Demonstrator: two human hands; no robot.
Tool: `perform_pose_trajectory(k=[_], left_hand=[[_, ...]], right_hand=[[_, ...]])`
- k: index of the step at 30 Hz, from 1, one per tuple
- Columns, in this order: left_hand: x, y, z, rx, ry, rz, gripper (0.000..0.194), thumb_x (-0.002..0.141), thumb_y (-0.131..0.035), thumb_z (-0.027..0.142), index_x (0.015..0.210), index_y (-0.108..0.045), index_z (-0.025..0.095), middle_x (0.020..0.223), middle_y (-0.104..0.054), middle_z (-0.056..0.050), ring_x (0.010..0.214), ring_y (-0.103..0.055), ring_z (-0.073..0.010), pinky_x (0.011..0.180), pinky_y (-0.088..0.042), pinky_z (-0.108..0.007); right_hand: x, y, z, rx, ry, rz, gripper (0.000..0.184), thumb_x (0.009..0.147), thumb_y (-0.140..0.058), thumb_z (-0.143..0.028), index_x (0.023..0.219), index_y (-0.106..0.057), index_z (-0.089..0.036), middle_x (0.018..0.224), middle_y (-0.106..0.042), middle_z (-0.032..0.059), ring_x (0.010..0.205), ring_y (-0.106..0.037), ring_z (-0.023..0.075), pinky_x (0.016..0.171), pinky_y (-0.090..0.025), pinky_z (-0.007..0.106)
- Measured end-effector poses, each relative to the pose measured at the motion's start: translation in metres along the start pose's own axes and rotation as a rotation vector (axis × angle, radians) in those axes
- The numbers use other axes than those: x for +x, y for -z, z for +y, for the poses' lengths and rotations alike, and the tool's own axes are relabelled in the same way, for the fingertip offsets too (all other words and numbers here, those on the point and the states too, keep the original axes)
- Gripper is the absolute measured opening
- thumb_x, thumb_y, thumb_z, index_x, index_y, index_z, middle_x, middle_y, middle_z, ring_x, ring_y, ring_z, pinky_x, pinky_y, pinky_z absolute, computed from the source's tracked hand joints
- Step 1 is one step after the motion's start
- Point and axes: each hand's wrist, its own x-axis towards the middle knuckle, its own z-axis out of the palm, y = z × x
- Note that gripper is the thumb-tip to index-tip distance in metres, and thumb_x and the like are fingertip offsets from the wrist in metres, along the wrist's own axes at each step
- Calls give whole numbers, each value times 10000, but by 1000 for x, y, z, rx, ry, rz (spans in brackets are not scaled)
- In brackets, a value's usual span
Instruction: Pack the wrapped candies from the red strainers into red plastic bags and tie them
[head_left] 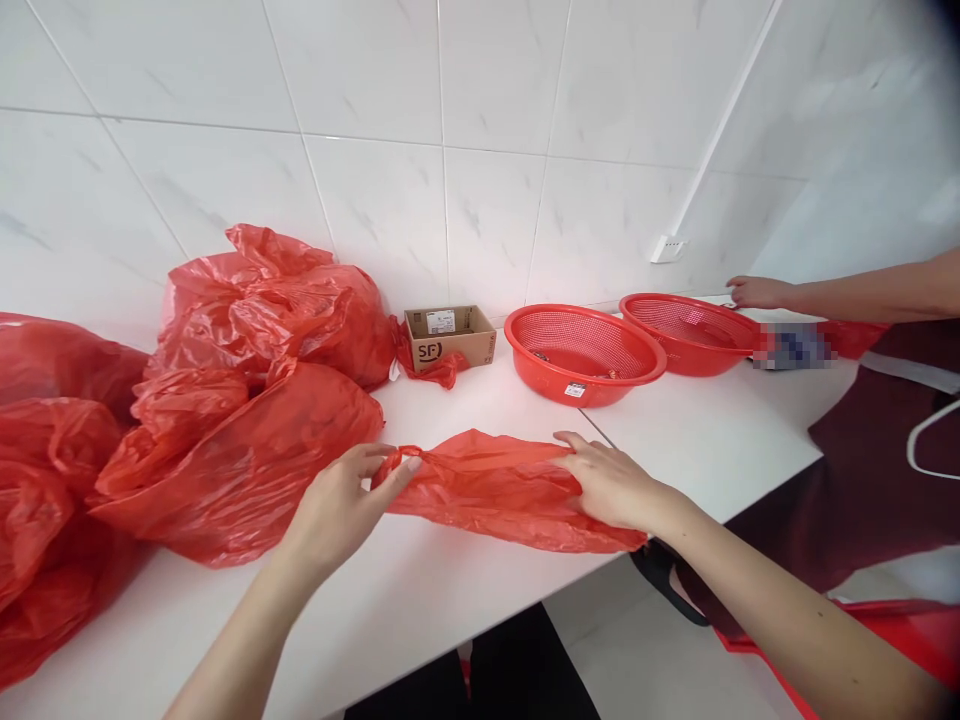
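A flat, empty red plastic bag lies stretched along the front of the white counter. My left hand pinches the bag's gathered left end between thumb and fingers. My right hand grips the bag's right part, fingers curled over the plastic. Both forearms reach in from the bottom of the view.
Several stuffed red bags are piled at the left against the tiled wall. A small cardboard box and two red mesh baskets stand at the back. Another person's arm reaches over the far basket from the right.
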Motion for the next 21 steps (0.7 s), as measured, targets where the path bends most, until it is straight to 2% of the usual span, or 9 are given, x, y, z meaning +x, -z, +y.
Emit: perform_pose_trajectory(k=[3, 6, 7, 9, 12, 15, 17, 19, 21], left_hand=[[-8, -29, 18, 297, -96, 376, 532, 818, -599, 547, 1186, -584, 164, 1425, -491, -177, 1199, -558, -377, 915, -503, -504], [-19, -59, 32, 490, -406, 528, 324, 860, -600, 266, 1180, -608, 214, 1517, -373, -168, 1328, -440, -380, 1000, -437, -510], [-20, -65, 33, 556, -475, 502, 270, 869, -565, 191, 1121, -648, 237, 1533, -360, -146, 1378, -370, -392, 1041, -387, -536], [-16, -68, 27, 650, -458, 337, 290, 871, -489, 99, 991, -704, 252, 1555, -354, -89, 1421, -288, -409, 1066, -337, -560], [1, -53, 6, 658, -238, 61, 409, 849, -381, 43, 958, -721, 242, 1396, -563, -75, 1181, -578, -359, 842, -506, -453], [13, -32, -13, 615, -121, -8, 425, 837, -353, 70, 1020, -708, 218, 1058, -722, -83, 845, -695, -282, 608, -512, -345], [11, -23, -19, 539, -116, -32, 437, 851, -348, 106, 1104, -683, 227, 1051, -715, -64, 867, -696, -239, 636, -521, -301], [3, -21, -21, 400, -153, -39, 478, 855, -340, 129, 1206, -640, 254, 1216, -651, -58, 984, -679, -208, 733, -535, -274], [-7, -21, -20, 269, -165, -7, 502, 843, -354, 157, 1258, -613, 273, 1415, -503, -67, 1138, -624, -231, 825, -534, -296]], right_hand=[[-5, 7, -11, 80, 21, -56, 749, 704, -490, -10, 1381, -518, -327, 1573, -293, 71, 1123, -630, 316, 905, -514, 423], [-4, 9, -22, 98, 39, -56, 749, 718, -469, -14, 1417, -477, -281, 1587, -260, 82, 1134, -626, 321, 932, -503, 424], [-3, 9, -23, 104, 49, -49, 738, 721, -468, -16, 1415, -479, -267, 1592, -247, 84, 1162, -610, 324, 950, -494, 426], [-3, 7, -20, 129, 97, -49, 748, 716, -471, -11, 1415, -479, -276, 1604, -220, 68, 1231, -563, 318, 986, -472, 418], [-7, 6, -3, 231, 195, -167, 847, 688, -484, 4, 1436, -439, -391, 1615, -191, 1, 1333, -472, 279, 987, -469, 361], [-12, 15, 22, 411, 298, -292, 729, 731, -518, -46, 1362, -535, -410, 1597, -245, -8, 1371, -427, 252, 949, -485, 310], [-10, 24, 42, 557, 367, -186, 529, 816, -540, -150, 1302, -607, -347, 1554, -343, 24, 1381, -412, 245, 972, -471, 318], [1, 32, 62, 650, 351, 104, 435, 896, -526, -277, 1326, -580, -298, 1501, -431, 52, 1376, -417, 230, 1018, -444, 345], [17, 34, 80, 548, 195, 430, 453, 916, -531, -353, 1356, -540, -248, 1453, -490, 85, 1341, -454, 239, 1063, -407, 388]])
